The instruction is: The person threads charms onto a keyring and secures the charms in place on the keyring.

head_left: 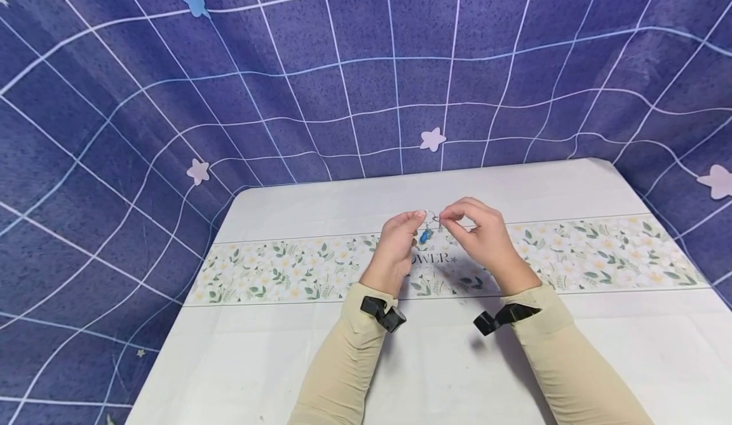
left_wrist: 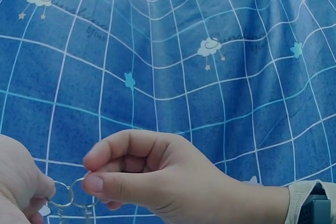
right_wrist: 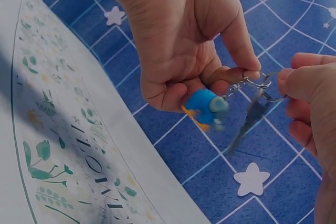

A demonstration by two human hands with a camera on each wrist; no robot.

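Keyring: two linked metal rings (right_wrist: 257, 82) held in the air above the table's flowered band, between the two hands, near the middle of the head view.
Left hand: the left hand (head_left: 396, 247) is at 9 o'clock of the rings, fingers curled, thumb and forefinger pinching one ring.
Blue charm: a small blue figure (right_wrist: 206, 107) hangs from the rings on a short chain, at 7 o'clock of them in the right wrist view, just beside the left palm; whether it touches the palm cannot be told.
Key: a dark metal key (right_wrist: 248, 119) dangles from the rings at 6 o'clock, tilted, free of both hands.
Right hand: the right hand (head_left: 479, 237) is at 3 o'clock of the rings, fingers curled, thumb and forefinger pinching the other ring.
Table: a white table (head_left: 269, 361) with a flower-printed strip across it lies below the hands.
Backdrop: a blue grid-patterned cloth (head_left: 171, 63) with pale stars hangs at 12 o'clock behind the table.
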